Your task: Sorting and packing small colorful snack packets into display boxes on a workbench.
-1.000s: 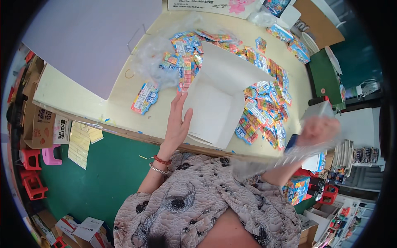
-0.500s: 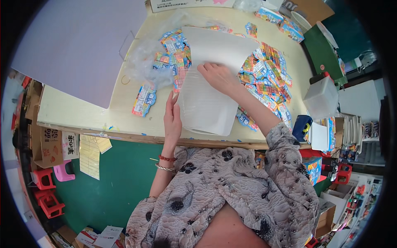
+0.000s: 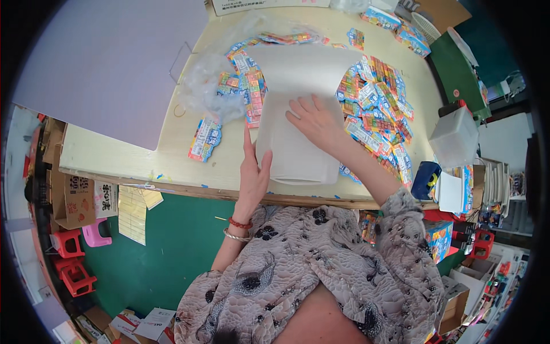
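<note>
So the white box (image 3: 308, 71) sits open near the front edge of the table (image 3: 143, 157), its big flap laid out toward the far side. The left hand (image 3: 255, 175) is loosely open against the box's left side, fingers pretty straight and the thumb held apart at the edge. The right hand (image 3: 316, 123) is palm down inside the box, fingers a bit spread, nothing visibly gripped. Looks like a clear plastic liner (image 3: 301, 166) in there, but it's tough to make out.

Just right of the box there's a messy pile of colorful packets (image 3: 378, 123), plus a few more on the left by a crumpled clear bag (image 3: 206, 94). One loose packet (image 3: 205, 139) lies on its own, closer to the front edge. There's also a lavender board (image 3: 109, 63) covering the table's left end, and a clear bin (image 3: 455, 136) over at the right.
</note>
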`<state>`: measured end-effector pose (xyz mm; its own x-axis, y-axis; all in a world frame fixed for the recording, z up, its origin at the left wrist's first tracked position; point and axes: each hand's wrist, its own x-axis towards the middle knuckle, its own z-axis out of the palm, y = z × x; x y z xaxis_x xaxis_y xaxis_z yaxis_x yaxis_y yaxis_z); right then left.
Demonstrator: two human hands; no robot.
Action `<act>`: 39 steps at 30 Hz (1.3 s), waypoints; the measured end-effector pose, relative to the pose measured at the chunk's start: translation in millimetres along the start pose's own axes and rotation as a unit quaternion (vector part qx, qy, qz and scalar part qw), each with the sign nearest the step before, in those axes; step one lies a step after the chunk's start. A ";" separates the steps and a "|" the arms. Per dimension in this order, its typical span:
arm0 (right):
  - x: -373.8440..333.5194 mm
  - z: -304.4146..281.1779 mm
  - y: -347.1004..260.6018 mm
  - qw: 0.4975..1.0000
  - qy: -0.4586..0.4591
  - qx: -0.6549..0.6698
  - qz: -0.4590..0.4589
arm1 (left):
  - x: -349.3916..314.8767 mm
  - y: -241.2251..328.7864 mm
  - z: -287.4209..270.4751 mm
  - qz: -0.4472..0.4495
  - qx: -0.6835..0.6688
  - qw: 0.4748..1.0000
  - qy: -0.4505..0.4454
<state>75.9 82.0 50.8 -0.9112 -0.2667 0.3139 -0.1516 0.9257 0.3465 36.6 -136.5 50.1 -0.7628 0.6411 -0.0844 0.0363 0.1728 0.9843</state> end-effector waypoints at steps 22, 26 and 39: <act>-133.5 -21.0 41.1 0.821 0.122 0.281 0.481 | 250.8 -81.8 -41.7 0.088 0.475 0.863 0.145; -133.5 -24.6 32.0 0.744 0.079 0.398 0.531 | 294.6 -79.6 -31.9 0.082 0.489 0.861 0.112; -17.2 -27.7 8.0 0.760 -0.054 0.477 0.438 | 440.5 -66.7 -150.5 0.113 0.109 0.978 0.138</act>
<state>101.0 86.6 72.6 -0.8409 0.5398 -0.0377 0.3695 0.5218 -0.7689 -398.9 21.9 -29.4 -0.8638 0.4599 0.2059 0.3374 0.2246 0.9142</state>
